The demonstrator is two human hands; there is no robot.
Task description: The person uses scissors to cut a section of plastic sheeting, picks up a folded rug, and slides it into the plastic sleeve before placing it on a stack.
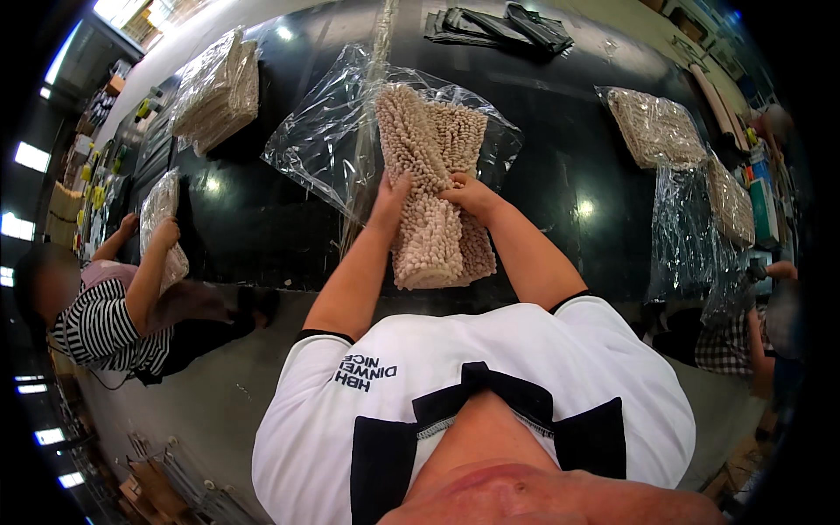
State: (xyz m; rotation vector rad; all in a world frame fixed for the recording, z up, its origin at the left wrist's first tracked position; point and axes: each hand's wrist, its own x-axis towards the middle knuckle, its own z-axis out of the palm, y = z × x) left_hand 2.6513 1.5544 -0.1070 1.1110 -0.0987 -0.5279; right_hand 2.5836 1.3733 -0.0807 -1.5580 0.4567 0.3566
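A beige chenille bath mat [424, 232], folded or rolled into a long bundle, lies in front of me on the dark table. My left hand [390, 203] grips its left side, thumb on top of the tufts. On the right, my right hand [472, 196] holds the mat's other side, its fingers pressed into the fold. Beneath and beyond the far end of the mat spreads a clear plastic bag [319, 131]. The far end rests on or inside the bag; I cannot tell which.
Bagged mats are stacked on the table at left [219, 92] and right [656, 127]. Dark flat bags [499, 28] lie at the far edge. A co-worker in a striped shirt [109, 328] handles a wrapped mat [162, 227] at left; another person [731, 341] stands at right beside hanging clear bags [681, 232].
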